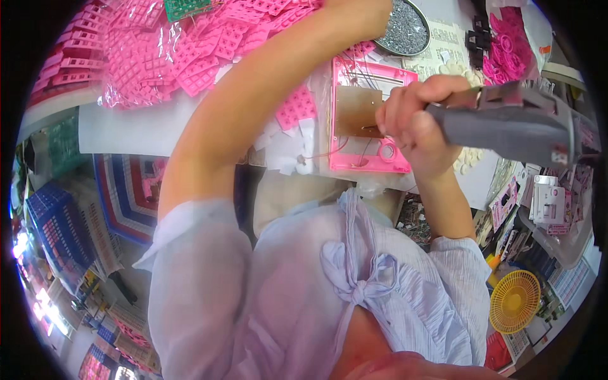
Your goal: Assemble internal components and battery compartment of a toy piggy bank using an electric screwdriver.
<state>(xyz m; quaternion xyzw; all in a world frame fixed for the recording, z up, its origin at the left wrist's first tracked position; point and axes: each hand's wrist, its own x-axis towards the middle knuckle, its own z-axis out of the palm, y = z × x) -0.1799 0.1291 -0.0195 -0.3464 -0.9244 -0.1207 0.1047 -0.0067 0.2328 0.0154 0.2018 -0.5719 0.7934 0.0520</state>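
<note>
Clearly, the right hand is wrapped firmly around a grey power tool, whose body reaches out to the right while its thin tip points left. That tip is over a brown board, which lies inside an open pink case on the worktop; whether it touches the board cannot be told. The case sits in front of the person, near the worktop's close edge, with thin wires running across its upper part and a round ring in its lower right corner.

Farther up, the left arm stretches across, and the left hand is at the near-left rim of a round tin full of small silvery bits. Its fingers run out of sight at the upper edge, so their grip cannot be told.

Left of the case lies a pink sheet of square pieces, partly behind the forearm. Beyond it, a large heap of pink parts spreads out, some of them under clear plastic, with a green board on top. Printed paper lies right of the tin, near a bright pink bundle. Below the worktop, at right, stands a yellow basket.
</note>
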